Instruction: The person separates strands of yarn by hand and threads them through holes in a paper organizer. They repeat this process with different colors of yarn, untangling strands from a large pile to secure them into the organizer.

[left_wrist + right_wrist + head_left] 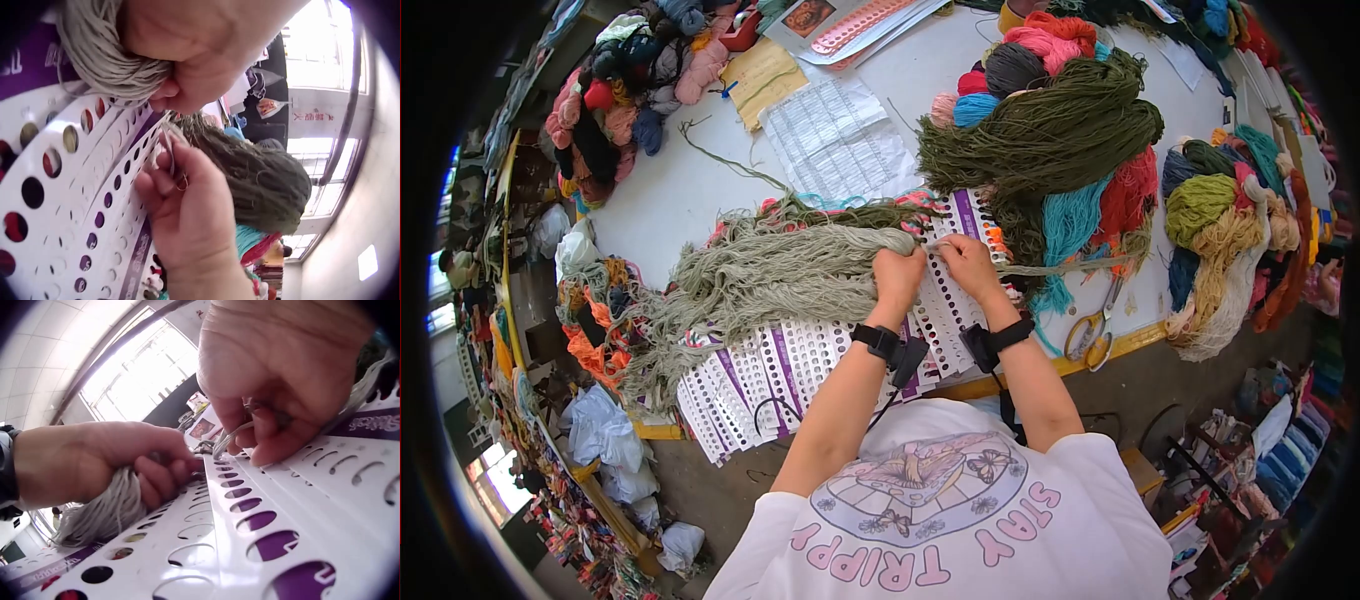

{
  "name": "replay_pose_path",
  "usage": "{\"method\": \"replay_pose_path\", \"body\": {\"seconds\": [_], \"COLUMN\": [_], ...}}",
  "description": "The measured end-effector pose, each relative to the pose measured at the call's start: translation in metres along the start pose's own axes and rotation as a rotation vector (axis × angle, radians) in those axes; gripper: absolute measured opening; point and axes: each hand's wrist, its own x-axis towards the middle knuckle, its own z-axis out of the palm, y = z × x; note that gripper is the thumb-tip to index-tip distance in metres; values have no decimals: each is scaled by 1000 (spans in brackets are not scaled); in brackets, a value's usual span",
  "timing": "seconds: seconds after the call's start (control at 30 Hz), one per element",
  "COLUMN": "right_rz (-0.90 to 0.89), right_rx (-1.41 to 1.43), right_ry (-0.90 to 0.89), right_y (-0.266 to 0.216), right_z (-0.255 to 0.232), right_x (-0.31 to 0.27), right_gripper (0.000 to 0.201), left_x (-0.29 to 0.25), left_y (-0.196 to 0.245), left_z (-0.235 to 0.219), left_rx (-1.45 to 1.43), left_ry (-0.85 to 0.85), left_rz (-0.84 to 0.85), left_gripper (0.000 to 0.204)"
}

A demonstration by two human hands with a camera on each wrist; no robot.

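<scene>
Gripping grey yarn [800,262] — left hand [899,275], its fingertips partly hidden.

Dressed in a white short-sleeved T-shirt [1010,490], printed with a pinkish mushroom design [915,475], butterflies and flowers; lettered in dark-outlined pink, with STAY [1018,520] at 4 o'clock and TRIPPY [870,565] at 7 o'clock. Strapped at both wrists with black bands [1014,334], black boxes [909,362] and dark cables [882,410].

matt, stringy grey-green yarn [780,262] in the left hand [898,277]; smooth, glossy white punched cards [800,352] beneath it, paper or plastic unclear; matt, rough-looking dark green yarn [1040,125] beyond the right hand [968,268]; metal-bladed scissors [1111,298] to its right; creased paper [837,138] beyond the left hand.
</scene>
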Motion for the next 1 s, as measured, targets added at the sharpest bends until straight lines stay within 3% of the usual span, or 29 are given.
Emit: {"method": "replay_pose_path", "body": {"seconds": [0.07, 0.1, 0.23, 0.33, 0.43, 0.53, 0.57, 0.6, 0.63, 0.67, 0.7, 0.73, 0.77, 0.8, 0.87, 0.9, 1.0], "right_rz": [19, 11, -53, 1, 94, 195, 104, 15, -72, -54, -37, -18, 36, 20, -15, 60, 40], "right_rx": [-4, -34, -109, -147, 260, 270, 132, -7, -142, -245, -345, -445, -479, -484, -496, -484, -519], "right_ry": [-1, -4, 5, -129, -172, -105, -48, 14, 76, 45, 12, -20, -61, -52, -33, -89, -21], "right_y": [5, 2, -6, -11, 8, 9, 7, 2, -3, -11, -22, -31, -38, -37, -34, -41, -38], "right_z": [2, 1, -1, -9, -4, 2, 5, 7, 8, 5, 2, 1, 1, 5, 14, 15, 22], "right_x": [0, 0, -2, -2, 0, -2, -3, -7, -11, -15, -20, -24, -26, -28, -30, -32, -37], "right_gripper": [21, 21, 21, 22, 23, 26, 26, 29, 35, 43, 52, 62, 74, 73, 71, 72, 75], "left_x": [6, -2, -4, -15, -14, -10, -6, 2, 1, 29, 34, 56, 59, 49, 13, 1, -11], "left_y": [-11, 7, 19, 32, 25, 8, 4, 0, 26, 0, 7, -18, -23, -22, 8, 18, 22], "left_z": [-11, -27, -55, -58, -41, -28, -28, -36, -65, -96, -133, -177, -218, -243, -257, -259, -260], "left_rx": [-222, -523, -995, -1206, -485, 181, 131, 55, -33, -258, -469, -641, -786, -931, -899, -885, -865], "left_ry": [11, -117, -338, -657, -646, -451, -386, -279, -262, -269, -215, -313, -384, -459, -408, -381, -437], "left_rz": [-7, -217, -532, -413, -169, 393, 389, 239, 53, -172, -252, -313, -322, -332, -296, -280, -303], "left_gripper": [11, 9, 7, 9, 15, 21, 24, 24, 23, 19, 14, 9, 7, 6, 7, 7, 9]}}
